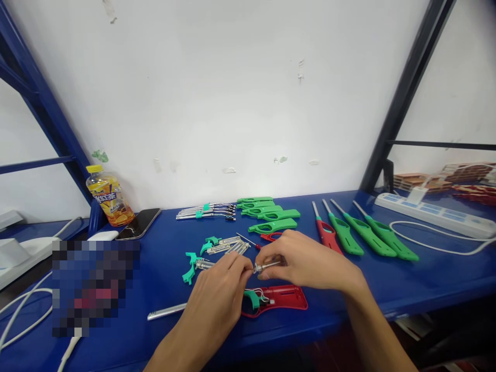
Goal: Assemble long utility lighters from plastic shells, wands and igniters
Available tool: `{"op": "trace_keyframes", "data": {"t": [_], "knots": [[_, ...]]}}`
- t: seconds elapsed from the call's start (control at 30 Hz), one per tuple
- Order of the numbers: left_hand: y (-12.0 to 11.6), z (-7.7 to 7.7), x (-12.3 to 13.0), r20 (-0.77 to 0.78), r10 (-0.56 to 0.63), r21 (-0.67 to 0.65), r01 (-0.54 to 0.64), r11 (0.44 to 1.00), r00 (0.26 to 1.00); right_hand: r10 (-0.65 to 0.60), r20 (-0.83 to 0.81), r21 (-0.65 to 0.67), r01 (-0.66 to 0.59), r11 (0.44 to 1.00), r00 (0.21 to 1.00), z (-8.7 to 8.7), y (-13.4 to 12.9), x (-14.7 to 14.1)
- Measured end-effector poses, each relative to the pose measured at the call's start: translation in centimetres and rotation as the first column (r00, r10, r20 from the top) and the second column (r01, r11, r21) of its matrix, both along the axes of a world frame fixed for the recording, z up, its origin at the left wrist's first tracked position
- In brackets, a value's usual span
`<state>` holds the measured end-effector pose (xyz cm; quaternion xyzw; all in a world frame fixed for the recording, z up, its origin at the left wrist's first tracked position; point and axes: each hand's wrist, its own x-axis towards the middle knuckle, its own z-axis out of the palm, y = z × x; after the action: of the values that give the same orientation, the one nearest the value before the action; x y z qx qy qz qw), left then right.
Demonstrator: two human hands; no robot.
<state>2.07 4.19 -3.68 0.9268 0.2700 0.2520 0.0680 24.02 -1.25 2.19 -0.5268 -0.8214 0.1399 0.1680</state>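
Above the red lighter shell half (296, 298), my left hand (222, 287) and my right hand (302, 258) meet with fingers closed. Between the right fingertips is a small metal-ended, clear lighter fuel tank (267, 265), lying roughly level. The left fingers pinch at its near end; what they grip there is too small to make out. A teal trigger (253, 298) and white wires sit in the shell, partly behind my left hand. A silver lighter tube (166, 312) sticks out to the left from under that hand. Loose clear tanks (228, 245) and teal triggers (189, 268) lie just beyond.
Green shell halves (273, 226) and silver tubes with wires (207, 211) lie at the back. A thin screwdriver (248, 240) lies behind my hands. Assembled lighters (374, 237) are on the right, near a power strip (434, 212). A bottle (110, 199) and phone (139, 223) stand left.
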Motion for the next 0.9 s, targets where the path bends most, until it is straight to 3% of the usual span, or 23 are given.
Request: {"op": "trace_keyframes", "data": {"t": [0.33,0.57,0.9], "knots": [[-0.02,-0.07,0.20,0.042,0.013,0.027,-0.014,1.000,0.999,-0.013,-0.031,-0.008,0.013,1.000,0.999,-0.02,0.24,0.42],[0.15,-0.01,0.09,0.137,0.072,-0.032,-0.069,0.997,0.988,-0.042,-0.051,-0.010,0.041,0.999,0.998,-0.04,0.32,0.46],[-0.57,-0.12,0.30,0.163,0.027,-0.014,-0.025,1.000,0.986,-0.035,-0.051,0.013,0.035,0.999,0.998,-0.37,0.27,0.58]]}}
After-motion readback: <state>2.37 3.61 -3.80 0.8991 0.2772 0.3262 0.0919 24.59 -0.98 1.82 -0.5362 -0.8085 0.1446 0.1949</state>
